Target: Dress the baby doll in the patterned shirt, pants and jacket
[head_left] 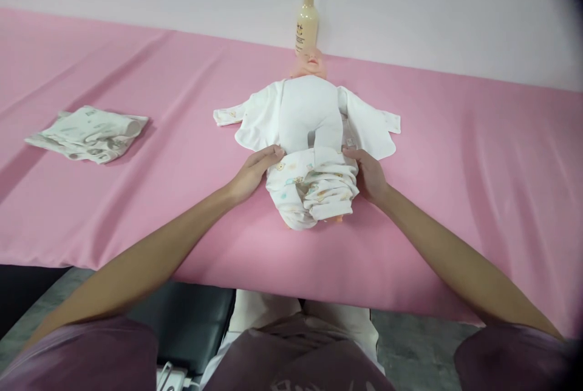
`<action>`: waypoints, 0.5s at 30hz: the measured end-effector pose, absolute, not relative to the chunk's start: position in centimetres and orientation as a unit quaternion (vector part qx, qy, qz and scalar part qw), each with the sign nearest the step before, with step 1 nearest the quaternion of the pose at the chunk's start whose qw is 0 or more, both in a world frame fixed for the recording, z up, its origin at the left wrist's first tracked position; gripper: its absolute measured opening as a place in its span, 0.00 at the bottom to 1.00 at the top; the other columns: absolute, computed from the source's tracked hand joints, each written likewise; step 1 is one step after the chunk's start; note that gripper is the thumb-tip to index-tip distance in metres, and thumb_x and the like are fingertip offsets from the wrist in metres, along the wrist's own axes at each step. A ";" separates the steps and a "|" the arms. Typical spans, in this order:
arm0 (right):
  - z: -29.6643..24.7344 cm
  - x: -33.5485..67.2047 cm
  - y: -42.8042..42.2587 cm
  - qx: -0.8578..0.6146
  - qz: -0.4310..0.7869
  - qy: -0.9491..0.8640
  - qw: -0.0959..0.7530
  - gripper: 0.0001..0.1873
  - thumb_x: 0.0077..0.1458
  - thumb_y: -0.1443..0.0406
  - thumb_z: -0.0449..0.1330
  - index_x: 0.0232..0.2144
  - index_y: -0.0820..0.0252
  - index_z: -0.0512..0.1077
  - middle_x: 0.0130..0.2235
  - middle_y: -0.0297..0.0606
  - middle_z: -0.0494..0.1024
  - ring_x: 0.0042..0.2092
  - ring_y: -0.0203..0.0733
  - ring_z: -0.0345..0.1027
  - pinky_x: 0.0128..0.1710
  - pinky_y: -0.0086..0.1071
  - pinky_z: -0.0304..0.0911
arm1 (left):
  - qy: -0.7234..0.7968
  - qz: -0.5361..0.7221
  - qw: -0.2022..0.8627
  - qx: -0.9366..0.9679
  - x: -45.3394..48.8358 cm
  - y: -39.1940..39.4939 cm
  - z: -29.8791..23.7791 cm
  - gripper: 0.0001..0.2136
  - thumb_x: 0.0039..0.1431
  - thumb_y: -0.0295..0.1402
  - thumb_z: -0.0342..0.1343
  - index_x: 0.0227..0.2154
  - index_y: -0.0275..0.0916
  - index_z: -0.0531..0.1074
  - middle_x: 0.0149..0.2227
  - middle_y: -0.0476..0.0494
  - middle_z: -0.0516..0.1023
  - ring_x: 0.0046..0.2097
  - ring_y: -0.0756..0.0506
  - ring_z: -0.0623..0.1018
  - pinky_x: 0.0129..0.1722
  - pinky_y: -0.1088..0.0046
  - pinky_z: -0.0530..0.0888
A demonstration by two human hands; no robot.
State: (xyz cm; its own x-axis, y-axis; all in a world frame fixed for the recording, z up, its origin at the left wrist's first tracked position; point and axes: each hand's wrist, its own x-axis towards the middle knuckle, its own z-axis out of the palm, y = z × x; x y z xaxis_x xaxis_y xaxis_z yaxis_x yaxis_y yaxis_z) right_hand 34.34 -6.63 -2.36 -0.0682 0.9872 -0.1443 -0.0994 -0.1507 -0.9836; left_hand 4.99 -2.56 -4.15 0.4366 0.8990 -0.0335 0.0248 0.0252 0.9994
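A baby doll [310, 105] lies on its back on the pink cloth, head away from me. Spread beneath its white body is an open baby shirt [371, 121], one sleeve out to each side. Patterned baby pants [296, 181] are bunched around the doll's legs, the feet mostly hidden inside. My left hand [257, 172] pinches the waistband at its left edge. At the right edge, my right hand [368, 173] grips the same waistband between thumb and fingers. Both hands are at the doll's upper legs.
Behind the doll's head a pump bottle [307, 27] stands against the white wall. A folded patterned garment [91, 134] lies at the left on the pink cloth [182, 112]. The table's front edge runs just before my lap, with a black chair [191, 318] below it.
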 end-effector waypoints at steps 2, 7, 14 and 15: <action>-2.4 35.2 -6.2 -0.498 0.529 -0.505 0.466 0.21 0.57 0.47 0.67 0.27 0.50 0.64 0.31 0.36 0.66 0.36 0.47 0.63 0.41 0.44 0.70 | 0.379 0.347 0.556 0.653 4.4 -2.2 -3.0 0.18 0.73 0.51 0.65 0.35 0.41 0.76 0.37 0.44 0.81 0.38 0.42 0.80 0.39 0.65 0.78; -0.7 36.3 -5.4 -0.513 0.368 -0.660 0.408 0.22 0.68 0.48 0.61 0.26 0.51 0.65 0.33 0.39 0.68 0.42 0.50 0.62 0.46 0.43 0.67 | 0.368 0.299 0.444 0.761 4.1 -1.0 0.7 0.15 0.71 0.46 0.65 0.38 0.39 0.82 0.41 0.41 0.84 0.45 0.39 0.81 0.49 0.62 0.77; 2.8 35.3 -1.1 -0.502 0.345 -0.725 0.322 0.18 0.70 0.65 0.59 0.25 0.56 0.68 0.34 0.37 0.69 0.38 0.43 0.60 0.41 0.37 0.59 | 0.377 0.291 0.487 0.733 5.0 2.4 2.1 0.13 0.70 0.45 0.64 0.39 0.39 0.79 0.38 0.43 0.79 0.41 0.41 0.78 0.43 0.65 0.75; 2.8 35.1 -0.4 -0.508 0.347 -0.717 0.328 0.17 0.69 0.67 0.60 0.25 0.57 0.69 0.34 0.37 0.70 0.38 0.43 0.60 0.42 0.37 0.59 | 0.372 0.289 0.483 0.738 5.1 2.7 2.0 0.14 0.71 0.46 0.65 0.40 0.39 0.79 0.39 0.42 0.79 0.42 0.41 0.78 0.44 0.65 0.75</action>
State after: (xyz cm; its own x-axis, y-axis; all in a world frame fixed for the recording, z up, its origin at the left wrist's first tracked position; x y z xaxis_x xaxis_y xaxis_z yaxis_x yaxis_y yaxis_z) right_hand 35.09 -0.43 2.78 -0.2694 0.9558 0.1180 0.5003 0.2437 -0.8309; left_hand 5.09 2.73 1.96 0.5562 0.8283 0.0677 0.2705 -0.2574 0.9277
